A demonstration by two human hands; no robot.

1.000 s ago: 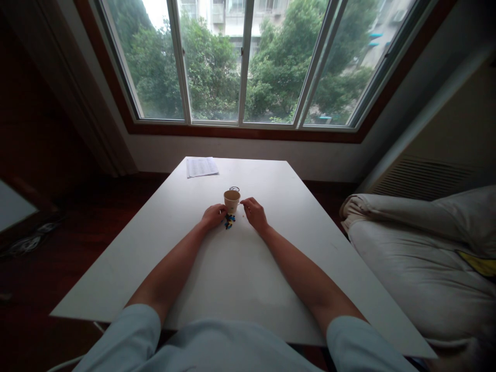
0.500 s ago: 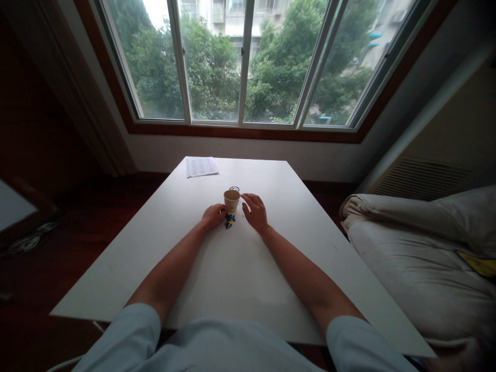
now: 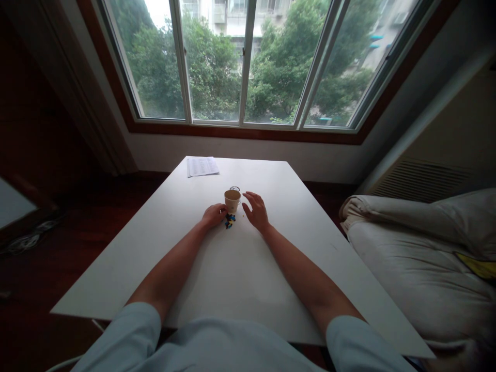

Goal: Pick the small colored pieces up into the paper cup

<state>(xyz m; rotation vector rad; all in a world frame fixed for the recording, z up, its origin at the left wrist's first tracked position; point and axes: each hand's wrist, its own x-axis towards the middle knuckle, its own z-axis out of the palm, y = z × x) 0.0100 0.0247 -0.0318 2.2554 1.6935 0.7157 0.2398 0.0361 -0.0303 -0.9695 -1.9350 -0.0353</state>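
A beige paper cup [image 3: 232,202] with a small handle on its right side stands upright on the white table [image 3: 240,279]. Just in front of it lies a little pile of small black, blue and yellow pieces [image 3: 230,221], too small to name. My left hand [image 3: 214,215] rests at the cup's lower left, its fingers curled together; whether something is between the fingertips is hidden. To the right of the cup is my right hand [image 3: 256,211], with thumb and fingers apart and nothing in it. Its fingertips are close to the cup's rim.
Behind the cup lies a thin dark looped thing [image 3: 234,188]. Printed sheets of paper [image 3: 202,166] are at the table's far left corner. A window [image 3: 244,67] is beyond the table, and a cushioned seat [image 3: 411,258] stands to the right.
The fingertips of my right hand have drawn back slightly from the cup's rim. My left hand, the cup and the pile look nearly the same.
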